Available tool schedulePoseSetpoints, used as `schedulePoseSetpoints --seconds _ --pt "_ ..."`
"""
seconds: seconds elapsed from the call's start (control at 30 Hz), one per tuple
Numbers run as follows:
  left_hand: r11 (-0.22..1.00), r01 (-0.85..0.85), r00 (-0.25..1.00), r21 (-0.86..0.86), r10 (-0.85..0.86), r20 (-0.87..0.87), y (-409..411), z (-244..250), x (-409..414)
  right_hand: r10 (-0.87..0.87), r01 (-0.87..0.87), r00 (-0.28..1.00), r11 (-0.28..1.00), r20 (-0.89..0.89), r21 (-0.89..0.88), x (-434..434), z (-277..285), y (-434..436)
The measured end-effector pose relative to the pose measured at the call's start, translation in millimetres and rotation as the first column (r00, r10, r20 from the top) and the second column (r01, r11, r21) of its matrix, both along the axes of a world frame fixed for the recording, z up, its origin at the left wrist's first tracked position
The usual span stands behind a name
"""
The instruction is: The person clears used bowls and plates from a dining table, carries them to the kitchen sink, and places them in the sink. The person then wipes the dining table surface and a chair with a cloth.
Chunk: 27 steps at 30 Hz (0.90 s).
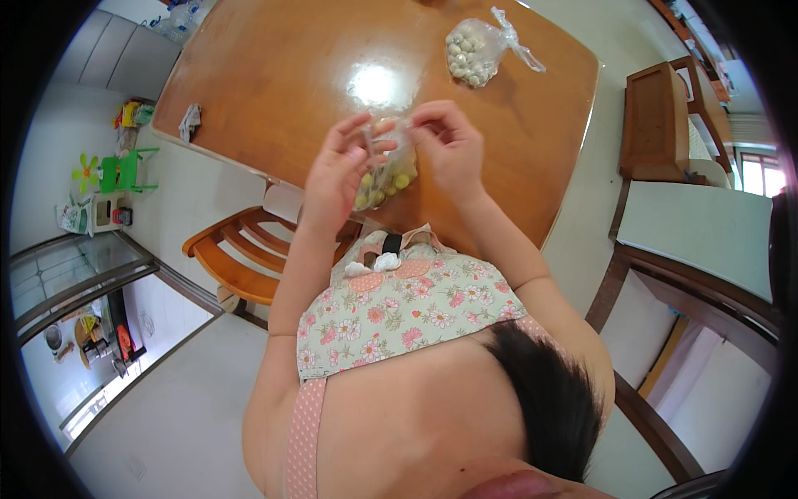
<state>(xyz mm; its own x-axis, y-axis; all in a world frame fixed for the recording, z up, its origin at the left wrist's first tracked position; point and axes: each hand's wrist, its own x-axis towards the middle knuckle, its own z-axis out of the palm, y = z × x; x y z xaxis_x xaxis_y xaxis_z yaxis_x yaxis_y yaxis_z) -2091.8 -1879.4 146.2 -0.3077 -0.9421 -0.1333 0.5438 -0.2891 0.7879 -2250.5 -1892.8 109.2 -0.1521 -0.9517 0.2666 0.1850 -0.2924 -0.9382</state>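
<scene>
A clear plastic bag (pixel 388 178) holding several round, yellow-green items rests at the near edge of the wooden table. My right hand (pixel 450 140) pinches the plastic at the bag's mouth. On the other side of the mouth, my left hand (pixel 341 165) has hold of the film, its fingers spread around it. The bag's neck is gathered between the two hands, and some of it is hidden behind my left fingers. Farther off on the table lies a second clear bag (pixel 472 53), knotted at the top and filled with small whitish round items.
The wooden table (pixel 268 68) reaches away from me. A crumpled cloth or tissue (pixel 190 123) lies at its left edge. A slatted wooden chair (pixel 240 252) stands close at my left. Farther left is a small green chair (pixel 128 169); a wooden cabinet (pixel 654 121) is at right.
</scene>
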Motion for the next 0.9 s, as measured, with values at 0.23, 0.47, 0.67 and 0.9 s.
schedulePoseSetpoints --seconds 0.23,0.47,0.67,0.9 --pt "0.961 0.082 0.851 -0.265 0.071 0.52 -7.5 -17.8 -11.5 0.43 -0.429 0.901 0.903 -0.066 0.019 -16.7 11.5 -9.1" --pt "0.933 -0.009 0.608 -0.359 0.29 0.739 -10.1 -17.8 0.0 -0.545 0.408 0.093 0.784 -0.833 -0.467 -121.7 -39.8 -108.0" --pt "0.927 -0.074 0.638 -0.367 0.327 0.697 -15.2 -31.6 14.8 -0.256 0.569 0.26 0.82 -0.931 -0.066 -190.4 -83.2 -183.7" --pt "0.981 -0.191 0.915 -0.036 0.191 0.355 -31.1 -41.6 21.5 -0.031 0.267 0.69 0.939 -0.723 0.215 -170.2 -45.7 -200.7"
